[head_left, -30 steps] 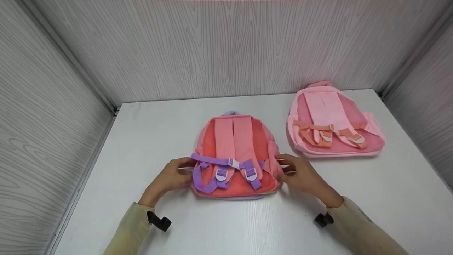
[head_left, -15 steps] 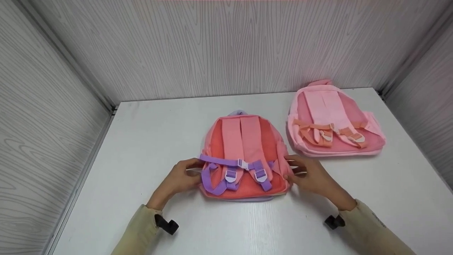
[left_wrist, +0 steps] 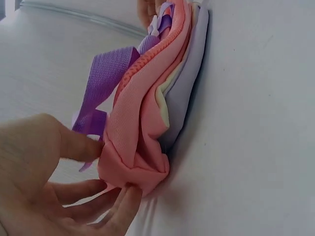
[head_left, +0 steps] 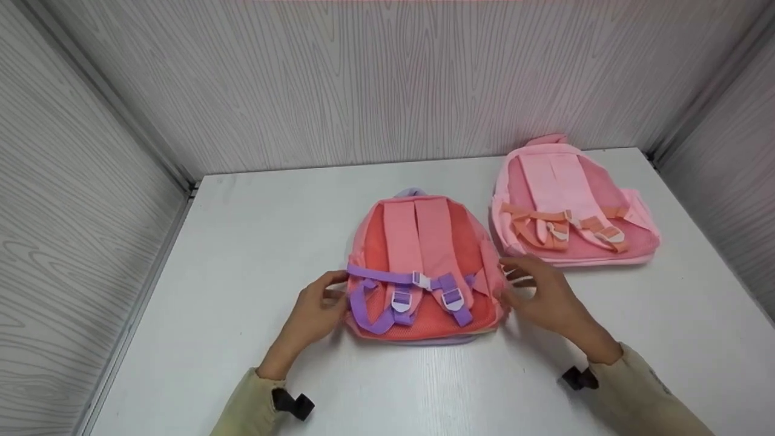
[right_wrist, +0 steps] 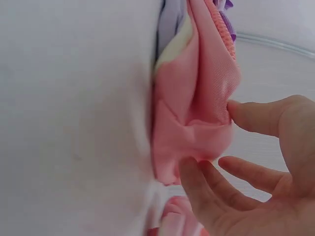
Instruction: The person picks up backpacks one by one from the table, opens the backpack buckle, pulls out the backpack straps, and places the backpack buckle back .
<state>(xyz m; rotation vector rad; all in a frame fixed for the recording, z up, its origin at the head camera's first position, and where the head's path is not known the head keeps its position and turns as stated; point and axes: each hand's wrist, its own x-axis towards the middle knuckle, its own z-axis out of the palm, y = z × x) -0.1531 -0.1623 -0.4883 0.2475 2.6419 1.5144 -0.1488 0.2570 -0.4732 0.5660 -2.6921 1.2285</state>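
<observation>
A coral backpack [head_left: 424, 242] with pink shoulder straps and purple webbing [head_left: 387, 277] lies back-up in the middle of the white table [head_left: 254, 230]. My left hand [head_left: 319, 310] pinches its left lower corner [left_wrist: 135, 162] between thumb and fingers [left_wrist: 123, 204]. At the bag's right side, my right hand [head_left: 540, 295] lightly holds the pink side pocket [right_wrist: 206, 123] between the thumb and loosely spread fingers [right_wrist: 197, 184]. The bag's lilac underside [left_wrist: 189, 73] rests on the table.
A second, paler pink backpack [head_left: 569, 206] with orange straps lies back-up at the far right, close to the coral one. Grey wood-grain walls [head_left: 387, 79] enclose the table on the left, back and right. Bare table surface lies to the left and front.
Both hands have slid the coral backpack away from me and to the right, closer to the pink one. The right hand's fingers now look more spread.
</observation>
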